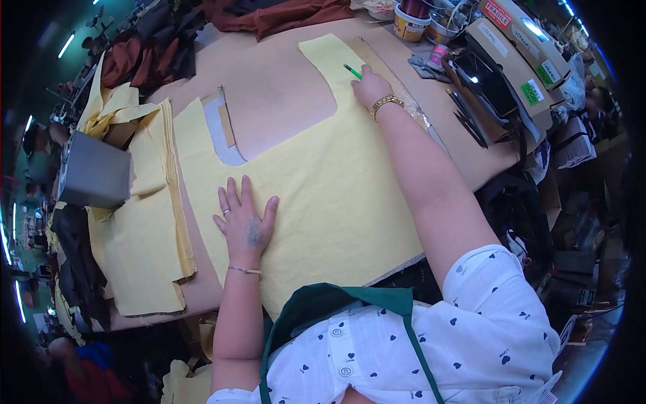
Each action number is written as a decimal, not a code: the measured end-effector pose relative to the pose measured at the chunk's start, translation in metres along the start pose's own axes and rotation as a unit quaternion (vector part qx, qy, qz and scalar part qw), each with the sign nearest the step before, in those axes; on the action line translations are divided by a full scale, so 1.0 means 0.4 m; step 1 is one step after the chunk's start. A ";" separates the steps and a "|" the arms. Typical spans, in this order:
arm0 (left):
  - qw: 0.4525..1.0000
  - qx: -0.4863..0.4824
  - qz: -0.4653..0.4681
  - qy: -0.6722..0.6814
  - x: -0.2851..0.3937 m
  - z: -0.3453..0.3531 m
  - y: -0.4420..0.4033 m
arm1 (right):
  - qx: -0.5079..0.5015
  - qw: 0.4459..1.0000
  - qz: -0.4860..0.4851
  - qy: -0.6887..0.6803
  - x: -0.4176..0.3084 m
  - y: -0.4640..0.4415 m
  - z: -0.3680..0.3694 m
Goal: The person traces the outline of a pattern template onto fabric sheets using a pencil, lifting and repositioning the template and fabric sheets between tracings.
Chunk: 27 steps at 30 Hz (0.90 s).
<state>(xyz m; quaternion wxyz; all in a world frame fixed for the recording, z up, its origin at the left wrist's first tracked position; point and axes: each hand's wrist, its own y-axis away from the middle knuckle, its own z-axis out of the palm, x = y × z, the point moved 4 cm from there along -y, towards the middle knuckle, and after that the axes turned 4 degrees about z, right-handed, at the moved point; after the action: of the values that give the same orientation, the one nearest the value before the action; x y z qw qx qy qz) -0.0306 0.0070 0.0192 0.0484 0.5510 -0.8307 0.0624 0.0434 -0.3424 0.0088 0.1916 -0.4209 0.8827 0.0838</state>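
While one back tub (409, 31) has something dark red (415, 8) in it, the right hand (372, 88) grips a green pencil (351, 71) over yellow fabric (323, 202), kinda slanted, free end away-left; left hand (246, 225) lies spread flat.

You're in a white short-slv. shirt (397, 343), w/ small dk. hearts (504, 360) & tiny lettering, some reading "Love", scattered all over. Round pale btns. (346, 371) run down the front; the R sleeve (479, 273) ends above your elbow. You've also got a dk. green apron (336, 297) on, w/ narrow green straps (420, 357) at both sides. R wrist: chunky gold-col. link bracelet (387, 104). L wrist: thin band (243, 270), plus a slim silvery ring (227, 212) on your L hand (247, 229).
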 end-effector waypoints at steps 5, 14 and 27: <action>1.000 0.000 0.005 0.015 -0.012 -0.002 -0.007 | 0.012 0.995 -0.083 -0.057 0.054 0.074 -0.048; 0.998 0.014 0.033 0.044 -0.078 0.002 -0.075 | 0.093 0.992 -0.050 -0.069 0.313 0.309 -0.234; 0.999 0.008 -0.017 0.035 -0.167 -0.011 0.167 | -0.117 0.986 0.052 -0.111 0.350 0.316 -0.188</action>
<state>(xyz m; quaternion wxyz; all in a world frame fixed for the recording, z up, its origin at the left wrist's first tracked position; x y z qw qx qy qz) -0.0661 0.0940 0.0104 0.0742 0.5632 -0.8183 0.0875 -0.1547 -0.3854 0.0187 0.2333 -0.3818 0.8608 0.2424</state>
